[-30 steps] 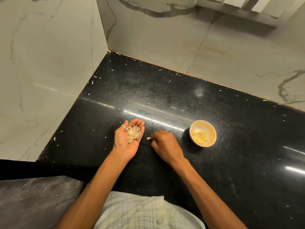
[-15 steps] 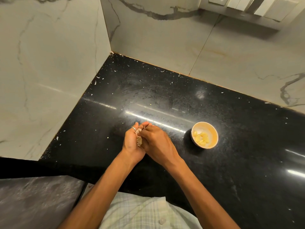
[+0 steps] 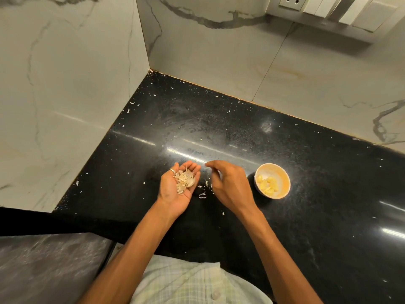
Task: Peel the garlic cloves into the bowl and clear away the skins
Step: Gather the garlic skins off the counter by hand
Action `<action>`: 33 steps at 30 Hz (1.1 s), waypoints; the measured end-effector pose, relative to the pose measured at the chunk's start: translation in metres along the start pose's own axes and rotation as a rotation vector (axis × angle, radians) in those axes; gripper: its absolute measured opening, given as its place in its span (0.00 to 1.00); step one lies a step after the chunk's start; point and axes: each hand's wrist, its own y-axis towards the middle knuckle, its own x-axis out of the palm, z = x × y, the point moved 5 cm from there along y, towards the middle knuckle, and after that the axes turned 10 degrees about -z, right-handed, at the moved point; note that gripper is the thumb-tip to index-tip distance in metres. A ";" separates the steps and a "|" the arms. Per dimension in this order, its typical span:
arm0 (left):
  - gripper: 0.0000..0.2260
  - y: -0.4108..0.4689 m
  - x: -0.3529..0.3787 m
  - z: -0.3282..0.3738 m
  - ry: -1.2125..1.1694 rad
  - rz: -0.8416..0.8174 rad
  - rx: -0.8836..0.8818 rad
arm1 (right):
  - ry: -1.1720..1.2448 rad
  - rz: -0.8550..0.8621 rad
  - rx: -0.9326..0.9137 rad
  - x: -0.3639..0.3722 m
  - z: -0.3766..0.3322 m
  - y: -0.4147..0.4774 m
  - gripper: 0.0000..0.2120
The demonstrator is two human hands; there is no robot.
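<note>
I'm watching the left hand (image 3: pixel 173 194) cupping garlic skins (image 3: pixel 184 179), palm up; right hand (image 3: pixel 230 185) is hovering loose and empty at its 3 o'clock, peeled cloves (image 3: pixel 268 185) sitting in the bowl (image 3: pixel 285 178) beyond.

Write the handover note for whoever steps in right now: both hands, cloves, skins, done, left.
Left hand: palm up, cupping a pile of skins.
Right hand: above the counter, fingers loosely curled, holding nothing visible.
Peeled cloves lie in the bowl, right of the hands.
Done: no unpeeled clove in sight.
Left: pick up the scraps between the hands and the flecks across the counter, then discard all skins.
</note>
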 end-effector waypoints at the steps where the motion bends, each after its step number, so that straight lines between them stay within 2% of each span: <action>1: 0.17 0.000 -0.002 0.005 -0.016 0.006 0.015 | -0.025 -0.005 0.039 0.001 0.011 -0.007 0.11; 3: 0.17 -0.001 -0.005 0.012 -0.041 0.012 0.045 | -0.093 -0.093 0.101 0.011 0.027 -0.027 0.16; 7: 0.17 -0.003 -0.007 0.017 -0.060 0.008 0.060 | -0.338 -0.299 0.145 0.036 0.041 -0.074 0.37; 9: 0.17 -0.003 -0.006 0.018 -0.060 -0.002 0.062 | -0.446 -0.357 0.159 0.044 0.043 -0.093 0.41; 14: 0.17 -0.005 -0.004 0.020 -0.068 -0.008 0.072 | -0.629 -0.341 0.191 0.053 0.056 -0.127 0.42; 19: 0.17 -0.006 -0.001 0.015 -0.064 -0.011 0.061 | -0.668 -0.375 0.177 0.073 0.055 -0.121 0.44; 26: 0.17 -0.008 0.001 0.016 -0.064 -0.012 0.072 | -0.563 -0.378 0.196 0.087 0.034 -0.056 0.45; 33: 0.17 -0.011 0.000 0.026 -0.067 -0.009 0.098 | -0.327 -0.385 0.142 0.056 0.055 -0.037 0.40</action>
